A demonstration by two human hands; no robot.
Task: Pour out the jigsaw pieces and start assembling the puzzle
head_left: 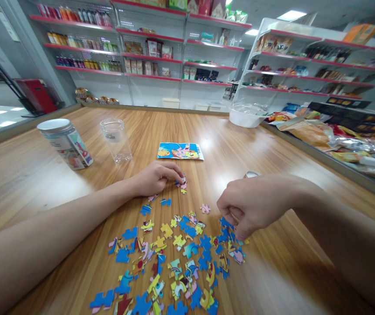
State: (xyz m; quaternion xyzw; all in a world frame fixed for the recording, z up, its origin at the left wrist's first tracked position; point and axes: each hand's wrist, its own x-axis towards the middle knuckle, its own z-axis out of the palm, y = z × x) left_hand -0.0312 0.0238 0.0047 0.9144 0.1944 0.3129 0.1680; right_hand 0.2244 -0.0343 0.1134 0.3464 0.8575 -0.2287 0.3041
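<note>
2 hands point(156, 177), 2 jars point(66, 143), 1 ref. card point(180, 151), 1 bowl point(244, 117), dozens of pcs point(174, 253).

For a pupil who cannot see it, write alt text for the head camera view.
Two bare hands sort loose jigsaw pieces on a wooden table: the left hand pinches a few joined pieces, the right hand picks among the pile. Beyond stand a lidded jar, an empty clear jar and a picture card.

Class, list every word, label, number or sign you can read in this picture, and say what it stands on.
None can be read.
Printed canister: coloured label, blurred.
Clear jar: white sticker, too small.
Picture card: cartoon art, no legible words.
Shelf goods: packaging too distant.
Puzzle pieces: picture fragments only.
</note>
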